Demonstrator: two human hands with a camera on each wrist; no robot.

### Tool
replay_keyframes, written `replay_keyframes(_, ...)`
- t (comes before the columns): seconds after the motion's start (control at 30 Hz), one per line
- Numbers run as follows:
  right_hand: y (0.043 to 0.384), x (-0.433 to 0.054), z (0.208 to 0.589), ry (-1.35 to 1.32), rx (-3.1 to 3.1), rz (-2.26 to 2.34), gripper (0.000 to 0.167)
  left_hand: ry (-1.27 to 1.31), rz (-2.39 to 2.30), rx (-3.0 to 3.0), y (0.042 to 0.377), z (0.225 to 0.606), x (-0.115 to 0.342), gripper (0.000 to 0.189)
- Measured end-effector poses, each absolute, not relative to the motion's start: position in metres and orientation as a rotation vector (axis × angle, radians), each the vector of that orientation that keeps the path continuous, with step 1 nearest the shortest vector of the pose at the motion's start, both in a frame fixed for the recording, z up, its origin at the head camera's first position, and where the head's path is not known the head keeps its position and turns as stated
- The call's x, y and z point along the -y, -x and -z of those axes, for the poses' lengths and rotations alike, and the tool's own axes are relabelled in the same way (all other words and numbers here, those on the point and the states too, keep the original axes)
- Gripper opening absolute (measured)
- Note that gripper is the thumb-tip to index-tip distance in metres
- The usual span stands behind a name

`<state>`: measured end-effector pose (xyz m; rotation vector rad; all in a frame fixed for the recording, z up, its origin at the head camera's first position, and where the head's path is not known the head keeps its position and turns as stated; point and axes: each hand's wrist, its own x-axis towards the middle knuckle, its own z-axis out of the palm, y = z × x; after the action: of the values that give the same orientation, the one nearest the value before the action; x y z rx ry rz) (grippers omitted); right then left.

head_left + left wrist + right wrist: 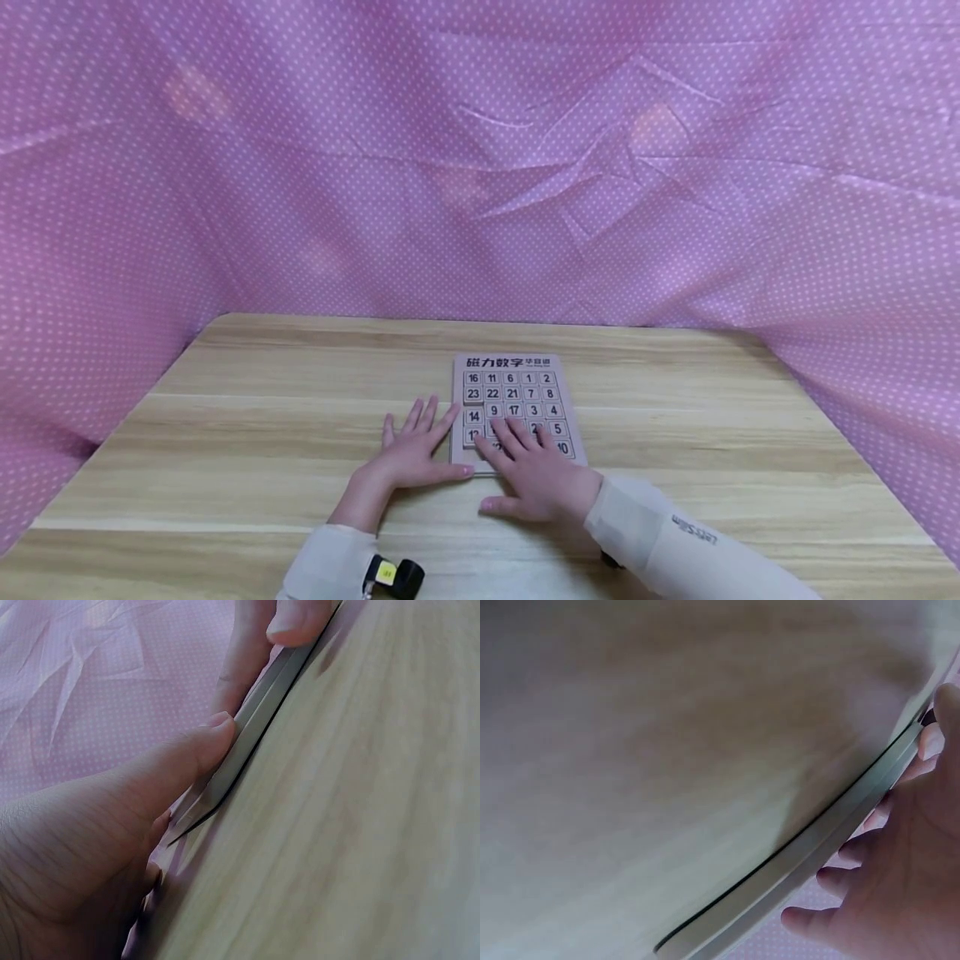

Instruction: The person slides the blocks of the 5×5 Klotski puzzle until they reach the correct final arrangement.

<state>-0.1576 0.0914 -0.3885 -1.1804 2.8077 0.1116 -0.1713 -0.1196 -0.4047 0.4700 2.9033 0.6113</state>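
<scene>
A number sliding puzzle board (458,382) lies flat on the wooden table, with rows of numbered tiles under a printed title. In the leftmost column, the 14 tile (473,417) sits slightly lower than the 9 tile (494,410) beside it. My left hand (411,460) is spread at the board's left side, its thumb (214,739) touching the near left corner and its index fingertip at the left edge. Over the lower rows rests my right hand (538,477), fingers extended onto the tiles and covering several; its index fingertip is on the lower left tile. Its thumb lies off the near edge.
The wooden table (300,392) extends around the board on all sides. Pink polka-dot cloth (480,208) hangs behind the table and along both sides. A small black device with a yellow label (386,572) is strapped at the left wrist.
</scene>
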Motion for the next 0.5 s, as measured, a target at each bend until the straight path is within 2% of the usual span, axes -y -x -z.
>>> replay_keyframes(0.5,0.163,-0.097,0.3858,1.142,-2.797,-0.096,0.082,-0.441,-0.623,-2.894,0.1668,0.4019,0.1155,0.093)
